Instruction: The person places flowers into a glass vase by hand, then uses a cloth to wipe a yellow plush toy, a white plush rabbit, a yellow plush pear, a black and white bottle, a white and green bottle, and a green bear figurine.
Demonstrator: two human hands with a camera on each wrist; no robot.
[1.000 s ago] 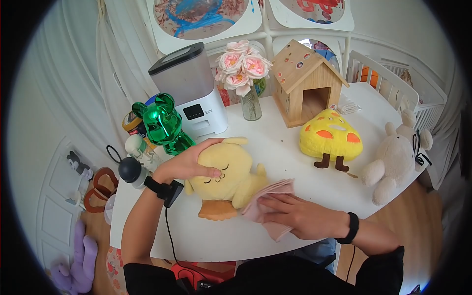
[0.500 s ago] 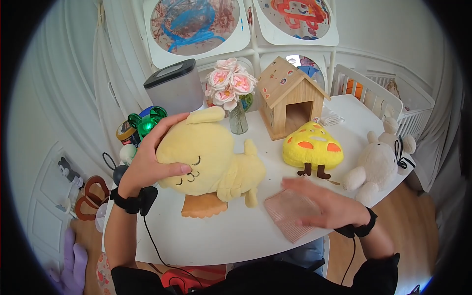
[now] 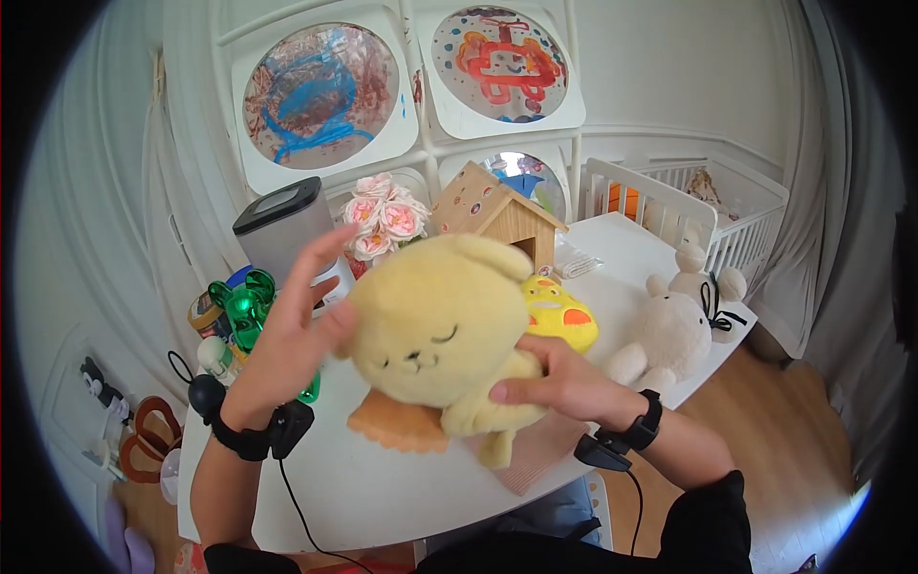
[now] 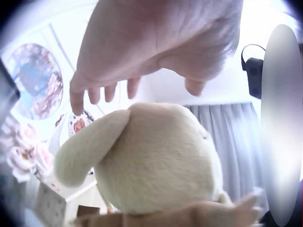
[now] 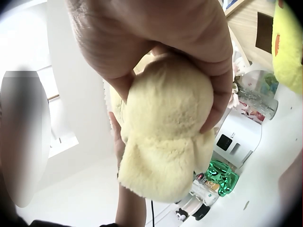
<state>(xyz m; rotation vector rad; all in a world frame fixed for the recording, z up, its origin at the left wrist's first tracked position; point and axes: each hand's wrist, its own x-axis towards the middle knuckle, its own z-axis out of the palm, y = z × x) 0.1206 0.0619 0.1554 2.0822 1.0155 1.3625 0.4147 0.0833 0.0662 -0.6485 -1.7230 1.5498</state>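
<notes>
Pinching a pale-yellow, floppy-eared plush toy (image 3: 449, 330), the right hand (image 3: 569, 383) grips its body. The left hand (image 3: 290, 349) has spread fingers beside its head.

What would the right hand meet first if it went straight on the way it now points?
The right hand already grips the pale yellow plush toy; beyond it, the open left hand probably comes first, though depth is unclear.
</notes>
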